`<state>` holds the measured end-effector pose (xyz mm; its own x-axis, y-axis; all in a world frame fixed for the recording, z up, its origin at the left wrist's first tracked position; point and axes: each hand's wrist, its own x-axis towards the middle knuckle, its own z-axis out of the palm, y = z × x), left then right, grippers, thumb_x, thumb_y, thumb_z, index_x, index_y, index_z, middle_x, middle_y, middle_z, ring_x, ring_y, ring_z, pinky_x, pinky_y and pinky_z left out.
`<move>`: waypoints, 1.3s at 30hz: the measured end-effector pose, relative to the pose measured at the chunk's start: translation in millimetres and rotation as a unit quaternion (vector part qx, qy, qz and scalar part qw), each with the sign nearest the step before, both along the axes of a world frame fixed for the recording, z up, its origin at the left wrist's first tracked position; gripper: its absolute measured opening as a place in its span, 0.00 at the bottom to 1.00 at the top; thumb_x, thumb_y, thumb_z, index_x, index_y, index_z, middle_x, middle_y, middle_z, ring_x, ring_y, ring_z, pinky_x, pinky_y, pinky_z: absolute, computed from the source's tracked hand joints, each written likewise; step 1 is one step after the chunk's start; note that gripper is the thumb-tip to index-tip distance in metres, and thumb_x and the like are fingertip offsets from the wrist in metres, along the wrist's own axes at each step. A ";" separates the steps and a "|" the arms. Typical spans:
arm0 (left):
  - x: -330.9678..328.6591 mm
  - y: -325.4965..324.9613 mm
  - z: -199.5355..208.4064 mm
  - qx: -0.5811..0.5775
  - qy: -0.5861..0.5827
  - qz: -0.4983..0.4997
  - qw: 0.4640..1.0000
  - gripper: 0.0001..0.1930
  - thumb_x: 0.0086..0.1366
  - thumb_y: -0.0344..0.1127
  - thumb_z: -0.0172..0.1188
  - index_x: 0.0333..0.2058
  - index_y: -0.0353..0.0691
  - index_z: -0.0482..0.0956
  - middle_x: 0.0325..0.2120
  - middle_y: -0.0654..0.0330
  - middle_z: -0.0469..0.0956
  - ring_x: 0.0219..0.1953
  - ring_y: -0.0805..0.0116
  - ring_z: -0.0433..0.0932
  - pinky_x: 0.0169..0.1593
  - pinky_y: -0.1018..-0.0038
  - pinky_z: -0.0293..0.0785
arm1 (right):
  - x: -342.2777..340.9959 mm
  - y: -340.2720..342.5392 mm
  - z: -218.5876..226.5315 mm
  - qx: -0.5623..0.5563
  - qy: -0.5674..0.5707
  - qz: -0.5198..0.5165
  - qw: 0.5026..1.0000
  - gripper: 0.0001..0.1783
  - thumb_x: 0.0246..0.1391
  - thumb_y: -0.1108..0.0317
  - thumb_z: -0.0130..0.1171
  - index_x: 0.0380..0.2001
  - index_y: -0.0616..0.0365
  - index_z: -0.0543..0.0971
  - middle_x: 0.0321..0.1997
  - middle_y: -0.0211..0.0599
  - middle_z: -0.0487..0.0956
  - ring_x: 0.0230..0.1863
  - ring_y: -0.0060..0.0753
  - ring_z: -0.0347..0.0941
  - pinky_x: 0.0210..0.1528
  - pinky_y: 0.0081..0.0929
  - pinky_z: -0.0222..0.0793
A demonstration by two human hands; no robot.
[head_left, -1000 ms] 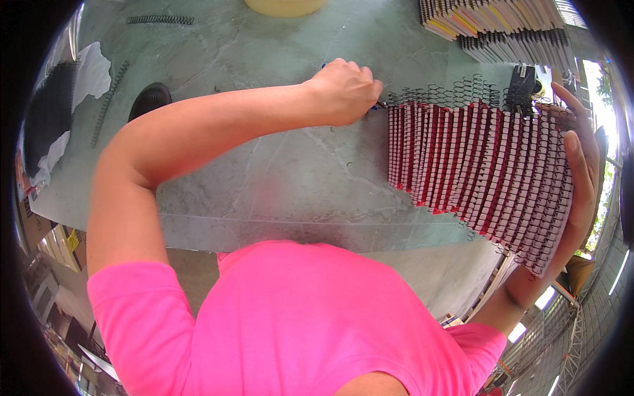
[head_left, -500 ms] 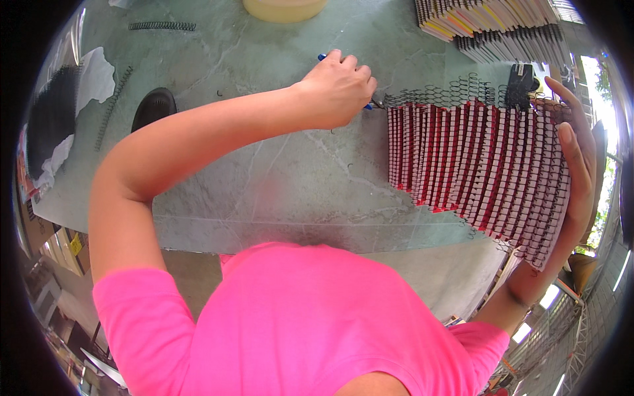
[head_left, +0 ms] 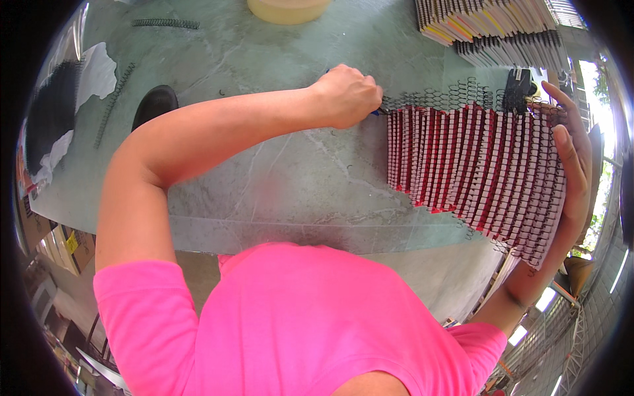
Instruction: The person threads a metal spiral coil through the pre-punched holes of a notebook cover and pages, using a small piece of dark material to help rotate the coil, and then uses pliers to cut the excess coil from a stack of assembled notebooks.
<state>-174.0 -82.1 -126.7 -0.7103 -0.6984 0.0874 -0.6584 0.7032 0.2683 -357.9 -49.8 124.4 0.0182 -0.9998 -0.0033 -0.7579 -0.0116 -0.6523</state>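
Observation:
A stack of spiral-bound notebooks (head_left: pixel 456 158) stands at the right, with white and red edges and black wire coils. Loose coil ends (head_left: pixel 456 96) stick out along its far side. My left hand (head_left: pixel 349 96) is closed round blue-handled pliers (head_left: pixel 376 113), mostly hidden by the fingers. The tip of the pliers is at the coil ends by the stack's far left corner. My right hand (head_left: pixel 576 158) lies along the stack's right side, fingers stretched out and thumb against it.
More bound notebooks (head_left: pixel 489 20) are piled at the far right, near a black object (head_left: pixel 520 89). A yellowish round tub (head_left: pixel 289 10) sits at the far edge. Loose black coils (head_left: pixel 165 24), a rounded black object (head_left: pixel 156 105) and white plastic (head_left: pixel 99 76) lie at the left.
My left hand has moved slightly right and nearer to me, bringing the pliers to the coil ends. My right hand stays against the stack.

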 end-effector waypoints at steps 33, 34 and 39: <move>94.1 -211.2 40.2 -0.132 0.039 0.094 0.986 0.24 0.47 0.19 0.55 0.46 0.38 0.67 0.37 0.50 0.77 0.43 0.51 0.76 0.44 0.60 0.74 | -29.4 -14.3 2.3 0.039 0.011 0.130 0.991 0.30 0.53 0.53 0.57 0.53 0.62 0.69 0.38 0.32 0.74 0.39 0.21 0.67 0.46 0.20 0.60; 81.6 -207.7 40.2 -0.105 0.055 0.092 0.989 0.24 0.47 0.19 0.55 0.46 0.38 0.67 0.37 0.50 0.77 0.43 0.50 0.76 0.44 0.60 0.73 | -29.3 -14.7 1.9 0.041 0.013 0.128 0.991 0.30 0.53 0.53 0.56 0.53 0.62 0.69 0.38 0.33 0.74 0.40 0.21 0.67 0.46 0.21 0.60; 32.4 -185.1 34.3 -0.135 0.074 0.113 0.982 0.24 0.45 0.20 0.57 0.45 0.37 0.68 0.35 0.48 0.77 0.41 0.49 0.77 0.42 0.58 0.73 | -27.4 -13.9 3.9 0.041 0.004 0.127 0.991 0.30 0.54 0.52 0.55 0.53 0.62 0.69 0.40 0.35 0.75 0.41 0.24 0.69 0.47 0.21 0.61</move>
